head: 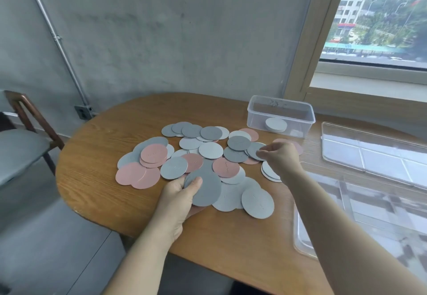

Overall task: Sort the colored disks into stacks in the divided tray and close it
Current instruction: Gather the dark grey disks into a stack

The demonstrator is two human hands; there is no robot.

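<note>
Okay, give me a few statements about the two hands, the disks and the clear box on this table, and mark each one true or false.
1. The left hand holds a dark grey disk. True.
2. The clear box at the far side is empty. False: a small stack of pale disks lies in it.
3. The right hand pinches the edge of a grey disk in the pile. True.
4. Every loose disk on the wooden table is grey. False: several pink disks lie among them.
5. A lid covers the clear box. False: its top is open.
</note>
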